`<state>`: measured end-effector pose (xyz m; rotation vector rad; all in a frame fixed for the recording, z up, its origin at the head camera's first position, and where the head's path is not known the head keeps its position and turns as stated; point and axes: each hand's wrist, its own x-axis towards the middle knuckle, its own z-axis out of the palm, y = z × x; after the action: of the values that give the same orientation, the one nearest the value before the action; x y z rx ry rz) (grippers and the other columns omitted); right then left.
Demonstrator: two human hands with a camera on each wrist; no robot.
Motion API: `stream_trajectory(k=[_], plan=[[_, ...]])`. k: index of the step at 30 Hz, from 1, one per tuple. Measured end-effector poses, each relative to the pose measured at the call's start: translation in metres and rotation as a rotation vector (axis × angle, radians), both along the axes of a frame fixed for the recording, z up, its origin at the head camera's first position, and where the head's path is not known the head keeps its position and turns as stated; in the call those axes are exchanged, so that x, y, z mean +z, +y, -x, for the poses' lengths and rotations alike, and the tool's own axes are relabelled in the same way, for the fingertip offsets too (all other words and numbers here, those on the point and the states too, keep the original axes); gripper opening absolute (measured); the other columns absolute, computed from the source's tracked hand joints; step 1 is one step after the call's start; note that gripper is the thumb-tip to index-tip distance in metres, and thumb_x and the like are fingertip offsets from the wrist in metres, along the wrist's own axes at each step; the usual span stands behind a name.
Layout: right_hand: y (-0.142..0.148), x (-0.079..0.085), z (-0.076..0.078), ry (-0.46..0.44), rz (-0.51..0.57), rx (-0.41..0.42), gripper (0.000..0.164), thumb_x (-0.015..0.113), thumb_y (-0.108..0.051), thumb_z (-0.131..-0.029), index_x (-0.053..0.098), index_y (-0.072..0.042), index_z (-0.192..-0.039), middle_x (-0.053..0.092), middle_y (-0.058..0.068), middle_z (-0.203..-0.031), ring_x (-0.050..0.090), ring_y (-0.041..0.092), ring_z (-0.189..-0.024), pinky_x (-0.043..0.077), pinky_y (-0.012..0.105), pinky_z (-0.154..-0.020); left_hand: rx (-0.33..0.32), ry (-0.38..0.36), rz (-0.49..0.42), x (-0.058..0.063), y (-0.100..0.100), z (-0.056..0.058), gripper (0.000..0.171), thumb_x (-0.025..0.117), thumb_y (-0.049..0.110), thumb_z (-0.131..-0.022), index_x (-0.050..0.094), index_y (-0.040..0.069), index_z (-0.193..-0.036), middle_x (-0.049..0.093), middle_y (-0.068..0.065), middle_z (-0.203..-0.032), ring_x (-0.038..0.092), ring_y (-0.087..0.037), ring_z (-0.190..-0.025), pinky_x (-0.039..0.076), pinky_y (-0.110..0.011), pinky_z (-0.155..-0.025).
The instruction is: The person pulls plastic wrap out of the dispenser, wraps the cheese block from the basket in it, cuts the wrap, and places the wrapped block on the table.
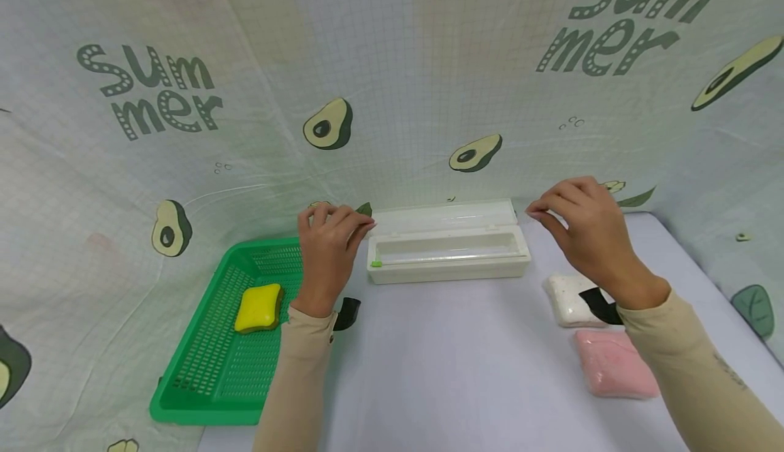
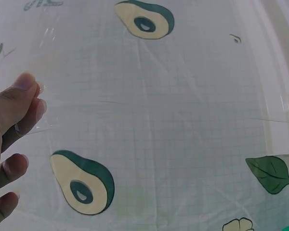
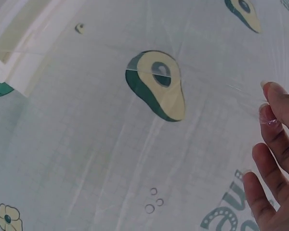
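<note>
My left hand (image 1: 331, 248) and right hand (image 1: 588, 234) are raised on either side of a white cling film dispenser (image 1: 450, 268), whose lid (image 1: 447, 215) is tipped back. Each hand pinches clear cling film between thumb and fingertips. In the left wrist view, glints on the cling film (image 2: 49, 37) show beside the pinching fingers (image 2: 24, 82). A thin film edge crosses the right wrist view, where the cling film (image 3: 143, 62) dulls the printed avocado behind it. Most of the film is too transparent to trace in the head view.
A green basket (image 1: 190, 387) at the left holds a yellow sponge-like block (image 1: 258, 308). Under the right forearm lie a white wrapped block (image 1: 569, 300) and a pink one (image 1: 615, 363). A bright green tab (image 1: 376, 263) sits on the dispenser's front. Behind hangs an avocado-print sheet (image 1: 398, 84).
</note>
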<state>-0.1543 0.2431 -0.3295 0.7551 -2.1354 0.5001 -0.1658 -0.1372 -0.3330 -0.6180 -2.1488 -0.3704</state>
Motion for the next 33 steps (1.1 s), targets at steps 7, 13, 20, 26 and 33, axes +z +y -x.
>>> stream_trajectory(k=[7, 13, 20, 26, 33], plan=[[0.0, 0.007, -0.002, 0.012, 0.007, -0.008, 0.018, 0.086, 0.007, -0.077, 0.076, 0.0, -0.091, 0.07, 0.017, -0.089, 0.058, 0.045, -0.093, 0.045, 0.054, -0.08, -0.004, 0.0, 0.006, 0.007, -0.001, -0.003, 0.012, 0.078, 0.021, -0.096, 0.083, 0.01, -0.098, 0.074, -0.005, -0.088, 0.057, -0.03, -0.093, 0.04, -0.052, -0.094], [0.0, 0.012, -0.003, 0.02, 0.014, -0.016, 0.008, 0.08, -0.008, -0.092, 0.077, 0.0, -0.091, 0.07, 0.017, -0.089, 0.058, 0.044, -0.095, 0.044, 0.053, -0.078, 0.0, 0.018, 0.008, 0.013, -0.001, -0.004, 0.014, 0.077, 0.021, -0.096, 0.082, 0.009, -0.097, 0.074, -0.006, -0.089, 0.058, -0.03, -0.094, 0.039, -0.052, -0.092], [-0.001, 0.02, -0.004, 0.031, 0.025, -0.02, 0.011, 0.084, 0.002, -0.084, 0.077, 0.0, -0.093, 0.071, 0.017, -0.09, 0.058, 0.044, -0.095, 0.043, 0.054, -0.078, -0.007, 0.018, 0.002, 0.022, -0.001, -0.002, 0.014, 0.076, 0.022, -0.096, 0.082, 0.009, -0.098, 0.075, -0.006, -0.09, 0.058, -0.031, -0.096, 0.038, -0.053, -0.093], [0.001, 0.028, -0.001, 0.037, 0.021, -0.004, 0.037, 0.062, -0.031, -0.106, 0.077, 0.001, -0.095, 0.071, 0.019, -0.091, 0.057, 0.045, -0.096, 0.043, 0.054, -0.081, -0.015, 0.018, -0.003, 0.031, -0.001, -0.001, 0.013, 0.077, 0.021, -0.096, 0.082, 0.009, -0.099, 0.075, -0.006, -0.091, 0.058, -0.031, -0.096, 0.037, -0.054, -0.094], [-0.002, 0.037, -0.001, 0.047, 0.048, -0.03, 0.019, 0.086, 0.01, -0.078, 0.077, 0.002, -0.092, 0.071, 0.019, -0.089, 0.058, 0.045, -0.096, 0.042, 0.055, -0.081, -0.012, 0.027, -0.005, 0.039, -0.001, 0.0, 0.013, 0.077, 0.02, -0.096, 0.082, 0.009, -0.1, 0.075, -0.007, -0.091, 0.058, -0.031, -0.096, 0.036, -0.054, -0.094]])
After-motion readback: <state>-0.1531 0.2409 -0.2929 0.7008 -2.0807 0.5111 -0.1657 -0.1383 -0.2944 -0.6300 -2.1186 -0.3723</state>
